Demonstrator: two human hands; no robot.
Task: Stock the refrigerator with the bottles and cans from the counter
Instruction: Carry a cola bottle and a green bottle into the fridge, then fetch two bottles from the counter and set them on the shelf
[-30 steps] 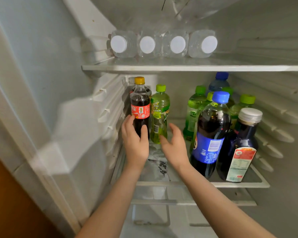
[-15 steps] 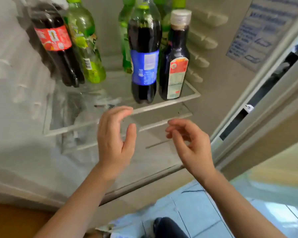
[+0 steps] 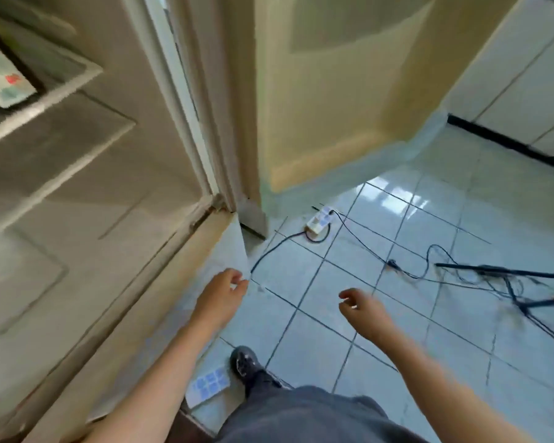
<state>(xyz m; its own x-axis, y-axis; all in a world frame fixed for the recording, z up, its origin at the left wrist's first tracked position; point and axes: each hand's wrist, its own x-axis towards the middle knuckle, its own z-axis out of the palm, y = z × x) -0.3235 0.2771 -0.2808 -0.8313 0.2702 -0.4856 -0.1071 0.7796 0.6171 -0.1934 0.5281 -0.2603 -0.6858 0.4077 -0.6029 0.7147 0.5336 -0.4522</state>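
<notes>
The open refrigerator (image 3: pixel 77 193) fills the left of the view, with only its lower shelves and right wall showing. At the top left corner the label of one dark bottle (image 3: pixel 4 81) stands on the glass shelf (image 3: pixel 55 94). My left hand (image 3: pixel 219 295) hangs empty with loosely curled fingers over the fridge's bottom edge. My right hand (image 3: pixel 362 310) is also empty and relaxed, out over the tiled floor. No counter, cans or other bottles are in view.
A white power strip (image 3: pixel 319 220) and black cables (image 3: pixel 397 266) lie on the pale tiled floor. Dark tripod legs (image 3: pixel 525 289) stand at the right. My shoe (image 3: pixel 245 362) and grey trouser leg are below. A cream wall (image 3: pixel 349 91) rises behind.
My view has swung right and down, away from the fridge shelf to the floor. Both hands have drawn back out of the fridge, empty.
</notes>
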